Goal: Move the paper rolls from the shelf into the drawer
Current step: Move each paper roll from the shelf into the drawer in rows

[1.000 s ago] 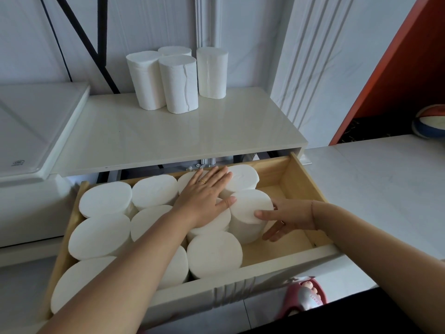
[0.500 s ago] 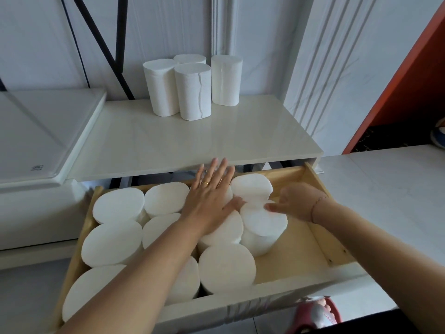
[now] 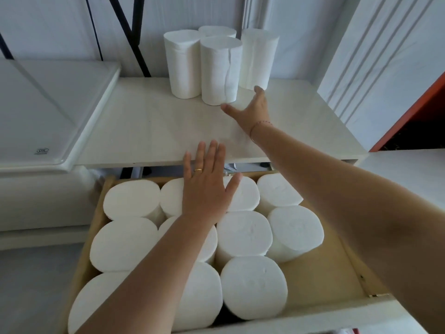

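Paper rolls (image 3: 218,71) stand upright in a tight cluster of four at the back of the white shelf (image 3: 149,131), close to the wall, while many more fill the open wooden drawer (image 3: 346,266) below, set on end in rows so you look down on their flat round tops. Your right hand (image 3: 250,109) reaches over the shelf with fingers spread wide and empty, thumb pointing toward the base of the nearest roll (image 3: 220,71) and fingertips just beside the base of the right-most roll (image 3: 258,59); whether it touches either one you cannot tell. A thin bracelet (image 3: 261,123) circles that wrist. Your left hand (image 3: 207,186) lies flat and open, palm down, over the back row of rolls in the drawer, fingers stretched past the shelf's front edge, a gold ring (image 3: 198,169) on one finger. The right side of the drawer floor is bare wood beside the rolls.
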